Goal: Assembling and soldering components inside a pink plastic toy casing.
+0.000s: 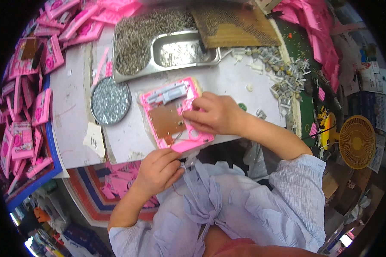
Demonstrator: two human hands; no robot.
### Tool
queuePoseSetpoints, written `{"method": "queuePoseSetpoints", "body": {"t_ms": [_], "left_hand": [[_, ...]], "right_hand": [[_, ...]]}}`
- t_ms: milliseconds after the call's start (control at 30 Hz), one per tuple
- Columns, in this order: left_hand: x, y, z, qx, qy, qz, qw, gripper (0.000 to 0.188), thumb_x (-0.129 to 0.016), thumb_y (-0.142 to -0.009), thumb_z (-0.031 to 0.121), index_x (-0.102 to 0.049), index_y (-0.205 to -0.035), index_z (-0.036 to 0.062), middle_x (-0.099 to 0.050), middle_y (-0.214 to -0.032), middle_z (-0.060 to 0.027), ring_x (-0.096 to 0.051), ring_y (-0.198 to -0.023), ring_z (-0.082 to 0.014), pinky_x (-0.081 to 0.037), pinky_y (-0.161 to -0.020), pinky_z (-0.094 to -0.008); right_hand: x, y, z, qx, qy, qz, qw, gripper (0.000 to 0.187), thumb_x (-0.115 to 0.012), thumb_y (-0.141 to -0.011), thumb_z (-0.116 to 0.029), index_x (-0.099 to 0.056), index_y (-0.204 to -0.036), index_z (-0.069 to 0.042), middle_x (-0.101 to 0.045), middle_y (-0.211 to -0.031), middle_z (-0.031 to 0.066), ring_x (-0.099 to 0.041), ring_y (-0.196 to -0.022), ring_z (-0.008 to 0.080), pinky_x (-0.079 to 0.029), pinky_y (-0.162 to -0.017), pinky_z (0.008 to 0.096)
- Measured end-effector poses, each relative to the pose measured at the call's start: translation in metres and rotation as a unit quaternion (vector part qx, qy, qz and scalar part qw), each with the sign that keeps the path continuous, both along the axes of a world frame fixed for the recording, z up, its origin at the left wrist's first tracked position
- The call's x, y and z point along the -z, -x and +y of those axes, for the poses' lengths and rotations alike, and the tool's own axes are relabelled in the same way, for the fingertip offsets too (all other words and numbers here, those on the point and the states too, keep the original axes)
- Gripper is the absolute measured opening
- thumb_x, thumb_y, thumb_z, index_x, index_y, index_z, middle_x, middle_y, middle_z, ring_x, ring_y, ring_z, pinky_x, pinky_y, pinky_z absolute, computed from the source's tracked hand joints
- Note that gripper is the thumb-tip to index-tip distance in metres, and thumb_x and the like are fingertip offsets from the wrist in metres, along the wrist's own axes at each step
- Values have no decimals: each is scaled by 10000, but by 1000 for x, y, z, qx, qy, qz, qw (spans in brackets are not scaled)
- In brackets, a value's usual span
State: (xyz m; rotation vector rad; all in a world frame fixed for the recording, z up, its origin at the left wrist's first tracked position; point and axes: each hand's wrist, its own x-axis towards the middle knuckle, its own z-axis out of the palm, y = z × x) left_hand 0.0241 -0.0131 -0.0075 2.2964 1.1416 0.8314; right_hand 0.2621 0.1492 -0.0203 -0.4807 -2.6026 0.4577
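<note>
A pink plastic toy casing (pixel 185 145) lies open-backed near the table's front edge. Inside it are a brown circuit board (pixel 167 120) and a grey plastic part (pixel 169 93), with thin wires toward the near end. My right hand (pixel 218 113) reaches over the casing's right side, its fingertips pinched together beside the board; whatever they hold is too small to make out. At the near left corner, my left hand (pixel 158 171) is closed with curled fingers. A thin wire seems to run by it, but what sits in those fingers is hidden.
Beyond the casing stands a metal tray (pixel 135 75) heaped with small screws, cardboard (pixel 240 25) over its right part. A round dish (pixel 110 102) of tiny metal pieces sits left. Small loose parts (pixel 283 70) lie right, pink casings (pixel 23 137) pile far left, and a yellow fan (pixel 357 142) stands right.
</note>
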Motion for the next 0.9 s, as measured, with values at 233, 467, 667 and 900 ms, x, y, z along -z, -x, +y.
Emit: {"method": "queuePoseSetpoints", "body": {"t_ms": [233,467,667,900], "left_hand": [[-11,-1,14,16,-1,10,1000,300,-839,-724,130,-644,-937,48,-698,-991,-107,-693,-913,-312,-569,-769,-414],[-6,7,11,-6,19,-13,1000,240,-817,-753,133,-664,-912,37,-693,-960,-100,-691,-865,-290,-568,-715,-383],[10,-3,19,-23,27,-77,996,261,-821,-752,119,-667,-946,35,-698,-959,-114,-683,-820,-292,-560,-702,-375],[10,1,11,-70,41,-73,994,282,-825,-751,105,-672,-976,29,-704,-962,-119,-674,-790,-299,-555,-693,-381]], "right_hand": [[3,-4,43,-188,-112,-89,972,220,-643,-835,-247,-681,-1017,-128,-603,-984,11,-661,-847,191,-558,-530,322],[-66,1,158,-52,-103,42,992,290,-750,-822,-199,-725,-1103,-131,-714,-993,64,-695,-847,280,-572,-759,394],[-126,-69,398,357,-358,68,860,203,-702,-905,-201,-739,-1052,-66,-719,-969,107,-663,-872,233,-550,-798,378],[-124,-41,448,393,-369,73,839,160,-728,-815,-181,-739,-927,-67,-684,-1065,110,-600,-1093,331,-534,-902,419]]}}
